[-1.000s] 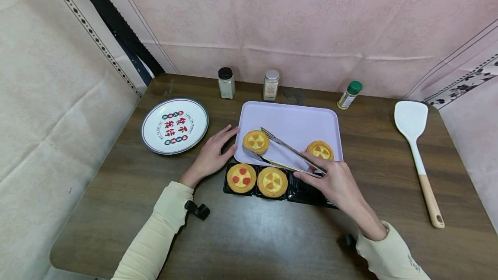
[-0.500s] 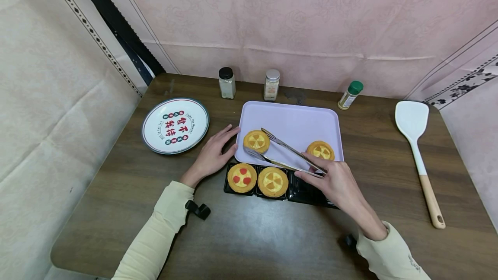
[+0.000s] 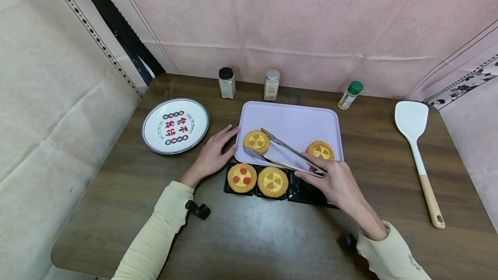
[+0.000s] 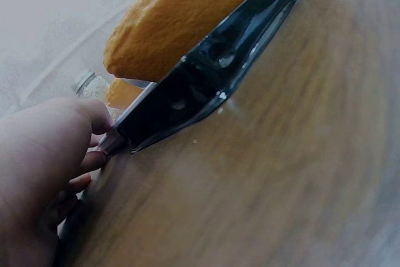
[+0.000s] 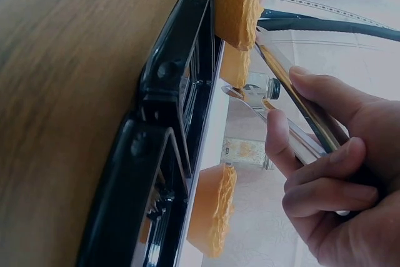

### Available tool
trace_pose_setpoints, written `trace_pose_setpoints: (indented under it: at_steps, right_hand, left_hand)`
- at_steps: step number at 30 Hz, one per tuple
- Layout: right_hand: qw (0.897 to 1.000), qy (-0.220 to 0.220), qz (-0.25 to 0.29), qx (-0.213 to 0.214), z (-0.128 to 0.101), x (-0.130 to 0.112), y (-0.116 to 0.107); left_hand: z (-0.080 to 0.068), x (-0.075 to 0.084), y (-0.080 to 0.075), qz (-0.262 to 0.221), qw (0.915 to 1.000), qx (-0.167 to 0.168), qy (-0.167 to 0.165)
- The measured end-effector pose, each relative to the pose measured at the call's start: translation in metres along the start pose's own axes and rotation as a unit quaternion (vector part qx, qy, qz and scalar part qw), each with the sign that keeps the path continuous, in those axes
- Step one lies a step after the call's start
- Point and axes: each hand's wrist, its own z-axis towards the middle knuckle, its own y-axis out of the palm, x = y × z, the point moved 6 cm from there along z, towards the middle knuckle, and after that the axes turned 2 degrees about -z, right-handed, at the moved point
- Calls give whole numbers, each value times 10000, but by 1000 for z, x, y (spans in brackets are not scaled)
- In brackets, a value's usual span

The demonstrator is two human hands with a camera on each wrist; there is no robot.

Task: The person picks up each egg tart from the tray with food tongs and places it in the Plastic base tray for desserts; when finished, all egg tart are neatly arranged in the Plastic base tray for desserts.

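My right hand (image 3: 330, 178) grips metal tongs (image 3: 289, 147), whose spread tips lie on either side of an egg tart (image 3: 256, 141) at the left of the lilac tray (image 3: 289, 118). A second tart (image 3: 320, 149) sits at the tray's right, just beyond my right fingers. My left hand (image 3: 214, 152) rests with loosely extended fingers at the tray's left edge. In front of the tray lies a black plastic container (image 3: 305, 191); its left compartments hold a tart with red spots (image 3: 241, 178) and a plain yellow one (image 3: 273, 182). The right wrist view shows fingers curled round the tongs (image 5: 306, 110).
To the left is a white plate (image 3: 175, 126) with red lettering. Behind the tray stand a black-capped jar (image 3: 227, 83), a grey-capped jar (image 3: 271, 85) and a green-capped bottle (image 3: 349, 95). A white spatula (image 3: 416, 150) with a wooden handle lies at the right.
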Motion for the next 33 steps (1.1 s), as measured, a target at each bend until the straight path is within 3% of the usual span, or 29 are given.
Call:
trace_pose_setpoints:
  at_steps: [23, 33]
  right_hand:
    - [9998, -154, 101, 82, -1, -2, -2]
    - [9991, -216, 265, 270, -7, 5, -35]
  left_hand:
    - [0, -1, 1, 22, 10000, -25, -33]
    - [0, -1, 1, 53, 10000, -10, -29]
